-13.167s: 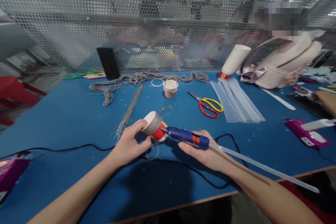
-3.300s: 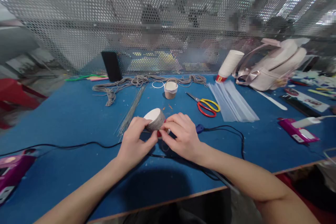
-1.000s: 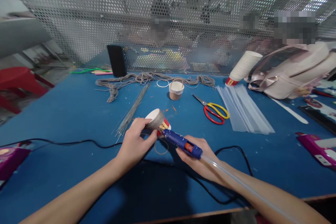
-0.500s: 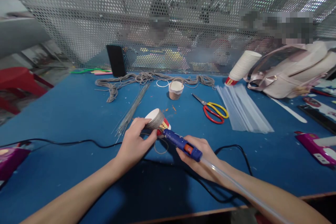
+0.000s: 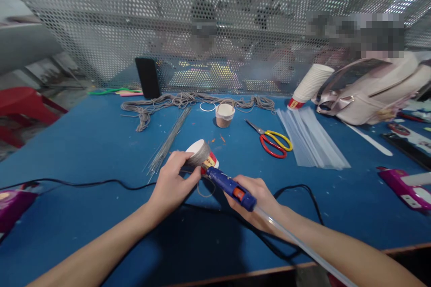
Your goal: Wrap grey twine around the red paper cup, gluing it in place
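My left hand (image 5: 177, 179) grips a paper cup (image 5: 199, 153) tilted on its side, its white mouth facing up and left. Grey cord is wound around the cup's upper part; the red and yellow print shows below. A loose loop of cord (image 5: 206, 190) hangs under it. In my right hand (image 5: 252, 197) is a blue hot glue gun (image 5: 229, 184), with a long clear glue stick (image 5: 299, 240) out of its back. Its nozzle is at the cup's side by the cord edge; whether it touches, I cannot tell. A wrapped cup (image 5: 224, 116) stands upright farther back.
Scissors (image 5: 274, 141) lie right of the middle, beside translucent strips (image 5: 313, 141). Behind are stacked paper cups (image 5: 310, 85), a pink backpack (image 5: 373, 89), cord bundles (image 5: 182, 98) and a black phone (image 5: 148, 77). Thin wires (image 5: 170, 143) lie left; a black cable (image 5: 101, 182) crosses the table.
The glue gun and my right hand have shifted slightly left, the gun's back end dipping a little. My left hand and the cup stay nearly still.
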`<state>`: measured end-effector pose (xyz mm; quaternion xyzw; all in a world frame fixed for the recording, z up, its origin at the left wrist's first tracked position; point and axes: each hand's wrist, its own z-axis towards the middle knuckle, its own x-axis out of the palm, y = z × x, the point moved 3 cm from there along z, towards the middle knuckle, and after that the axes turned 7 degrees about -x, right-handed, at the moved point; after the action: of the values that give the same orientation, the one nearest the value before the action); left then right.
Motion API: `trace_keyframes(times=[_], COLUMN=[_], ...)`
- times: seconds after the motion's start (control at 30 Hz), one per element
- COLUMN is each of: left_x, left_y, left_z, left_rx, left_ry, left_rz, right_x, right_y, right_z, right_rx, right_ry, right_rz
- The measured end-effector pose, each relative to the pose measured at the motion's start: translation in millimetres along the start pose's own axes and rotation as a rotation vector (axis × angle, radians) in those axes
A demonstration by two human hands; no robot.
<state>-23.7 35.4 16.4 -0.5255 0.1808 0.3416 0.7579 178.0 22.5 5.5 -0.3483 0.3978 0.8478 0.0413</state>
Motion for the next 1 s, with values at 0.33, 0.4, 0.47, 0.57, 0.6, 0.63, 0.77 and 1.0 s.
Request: trace_keyframes(times=[0.33,0.4,0.47,0.57,0.6,0.63,0.77,1.0], left_x=[-0.2,-0.1,-0.1,-0.1,-0.1,-0.1,0.0,-0.5], left_y=[-1.1,-0.8,-0.4,-0.3,-0.3,-0.4,-0.9,-1.8], left_z=[0.0,-0.2,-0.4,-0.6,-0.7,-0.7,-0.6,0.4], left_rx=[0.013,0.011,0.007,0.016,0.017,0.016,-0.007,-0.006], left_ry=[-0.006,-0.004,-0.006,-0.009,-0.009,-0.007,0.005,0.000], left_rz=[0.006,0.006,0.008,0.006,0.004,0.002,0.001,-0.018], right_x=[1.2,0.4,-1.5,-3.5,-3.5,-3.5,-3.1,-3.8], right_y=[-1.6,-1.9,-2.2,-2.0,-1.9,-1.7,-1.9,-0.1], right_z=[-0.5,-0.5,-0.4,-0.5,-0.8,-1.1,-1.7,-0.4], right_rx=[0.018,0.014,0.019,0.031,0.032,0.028,0.014,0.021], right_ry=[-0.015,-0.030,-0.041,-0.040,-0.040,-0.043,-0.042,-0.027], right_rz=[-0.014,-0.027,-0.008,0.033,0.038,0.042,0.041,0.022])
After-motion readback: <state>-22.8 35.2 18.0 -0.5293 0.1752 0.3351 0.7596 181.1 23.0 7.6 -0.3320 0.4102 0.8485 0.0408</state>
